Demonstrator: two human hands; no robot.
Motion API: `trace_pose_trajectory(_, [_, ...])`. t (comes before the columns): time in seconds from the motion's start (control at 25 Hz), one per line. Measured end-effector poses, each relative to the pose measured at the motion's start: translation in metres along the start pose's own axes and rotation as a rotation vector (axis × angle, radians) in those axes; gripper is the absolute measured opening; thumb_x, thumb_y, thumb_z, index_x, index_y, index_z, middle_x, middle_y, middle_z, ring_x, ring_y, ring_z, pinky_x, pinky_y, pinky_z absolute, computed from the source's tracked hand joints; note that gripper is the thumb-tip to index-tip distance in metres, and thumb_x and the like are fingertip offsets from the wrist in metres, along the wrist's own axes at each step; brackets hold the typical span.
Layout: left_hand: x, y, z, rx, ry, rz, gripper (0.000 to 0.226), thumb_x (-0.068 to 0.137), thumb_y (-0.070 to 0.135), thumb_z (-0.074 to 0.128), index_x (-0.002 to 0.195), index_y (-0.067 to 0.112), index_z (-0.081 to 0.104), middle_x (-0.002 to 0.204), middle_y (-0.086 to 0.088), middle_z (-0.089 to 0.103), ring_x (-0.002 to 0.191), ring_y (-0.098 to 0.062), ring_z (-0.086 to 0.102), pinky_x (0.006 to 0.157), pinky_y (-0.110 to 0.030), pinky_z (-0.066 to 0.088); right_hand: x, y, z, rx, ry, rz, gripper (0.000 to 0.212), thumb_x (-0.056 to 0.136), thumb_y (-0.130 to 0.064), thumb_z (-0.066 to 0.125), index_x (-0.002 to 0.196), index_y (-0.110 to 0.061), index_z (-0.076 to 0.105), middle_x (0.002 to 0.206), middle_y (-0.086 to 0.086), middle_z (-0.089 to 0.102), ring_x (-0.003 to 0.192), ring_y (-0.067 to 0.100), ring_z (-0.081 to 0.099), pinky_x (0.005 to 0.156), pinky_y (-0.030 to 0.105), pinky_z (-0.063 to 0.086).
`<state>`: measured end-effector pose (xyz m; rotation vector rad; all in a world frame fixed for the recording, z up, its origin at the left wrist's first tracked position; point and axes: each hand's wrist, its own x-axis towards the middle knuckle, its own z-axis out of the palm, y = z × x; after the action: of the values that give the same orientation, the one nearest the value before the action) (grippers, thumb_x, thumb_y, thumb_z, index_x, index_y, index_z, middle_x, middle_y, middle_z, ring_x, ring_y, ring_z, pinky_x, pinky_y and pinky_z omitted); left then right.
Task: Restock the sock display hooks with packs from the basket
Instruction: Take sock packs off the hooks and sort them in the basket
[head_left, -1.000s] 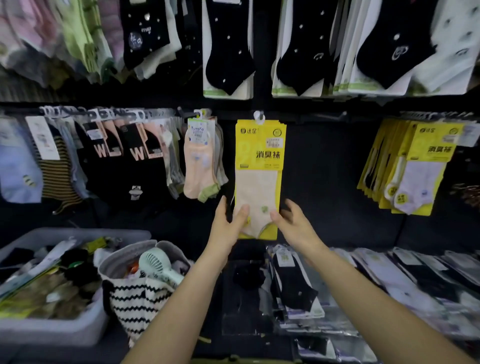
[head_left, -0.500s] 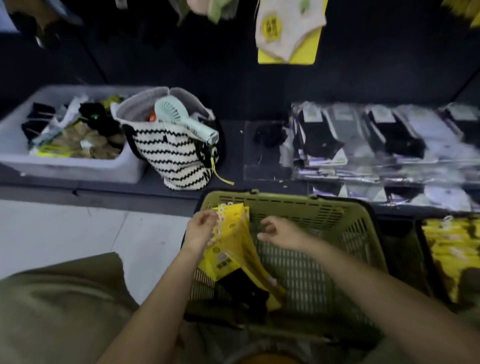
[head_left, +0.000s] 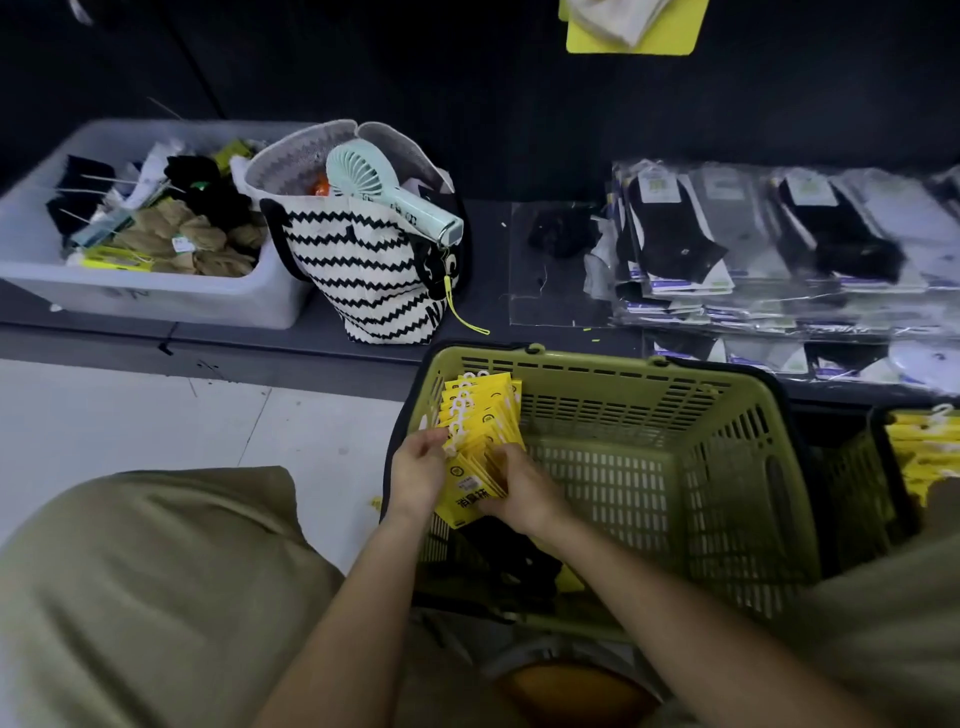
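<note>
Black Chinese characters are printed on the foremost of the yellow card sock packs (head_left: 480, 426), which are stood against the left wall of the olive-green plastic basket (head_left: 675, 375). The stack is gripped by the left hand (head_left: 415, 467) and the right hand (head_left: 525, 493), fingers curled round its edges; half a second earlier the right hand was held clear. A mint handheld fan (head_left: 363, 176) is lodged in the black-and-white zigzag tote bag (head_left: 374, 280).

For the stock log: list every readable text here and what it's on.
"消臭袜": on the front of the yellow sock packs held in the green basket.
"N" and "C": black letters on the striped tote bag; the rest is hidden.
Small print on the yellow packs: too small to read.
Card labels on the bagged socks: too blurred to read.
</note>
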<state>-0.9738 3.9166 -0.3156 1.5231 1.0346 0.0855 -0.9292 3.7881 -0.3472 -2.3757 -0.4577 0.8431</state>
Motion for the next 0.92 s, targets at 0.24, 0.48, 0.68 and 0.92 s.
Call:
trace_pose_trajectory(0.24, [0.0, 0.007, -0.001, -0.022, -0.014, -0.024, 0.02, 0.091, 0.004, 0.049, 0.086, 0.018, 0.063, 0.106, -0.005, 0.063, 0.106, -0.024, 0.057, 0.086, -0.031, 0.046, -0.001, 0.006, -0.001, -0.038, 0.024, 0.04, 0.074, 0.066, -0.043, 0.08, 0.128, -0.023, 0.045, 0.129, 0.001, 0.05, 0.118, 0.023, 0.05, 0.094, 0.036, 0.044])
trace_pose_trajectory(0.48, [0.0, 0.024, 0.01, -0.144, -0.06, 0.026, 0.028, 0.091, -0.004, 0.04, 0.096, 0.013, 0.063, 0.123, -0.013, 0.059, 0.114, -0.027, 0.054, 0.093, -0.04, 0.049, -0.007, 0.046, -0.044, 0.415, -0.037, 0.157, 0.051, 0.074, -0.017, 0.078, 0.118, -0.017, 0.053, 0.118, 0.002, 0.064, 0.104, 0.014, 0.059, 0.092, 0.03, 0.046])
trace_pose_trajectory(0.68, [-0.015, 0.012, 0.056, 0.407, -0.568, 0.035, 0.061, 0.082, 0.005, 0.063, 0.137, 0.012, 0.036, 0.134, 0.001, 0.047, 0.125, -0.02, 0.044, 0.099, -0.03, 0.039, -0.022, 0.075, -0.089, 0.634, 0.019, 0.161, 0.029, 0.079, -0.012, 0.072, 0.099, -0.027, 0.057, 0.1, -0.009, 0.066, 0.091, 0.003, 0.061, 0.079, 0.018, 0.045])
trace_pose_trajectory(0.92, [-0.023, 0.02, 0.102, 0.214, -0.481, 0.143, 0.068, 0.078, 0.02, 0.074, 0.133, 0.009, 0.035, 0.125, -0.001, 0.051, 0.116, -0.015, 0.049, 0.092, -0.026, 0.041, -0.029, 0.088, -0.121, 0.738, 0.115, 0.047, 0.033, 0.082, -0.001, 0.067, 0.108, -0.018, 0.055, 0.107, 0.004, 0.066, 0.097, 0.013, 0.062, 0.088, 0.026, 0.048])
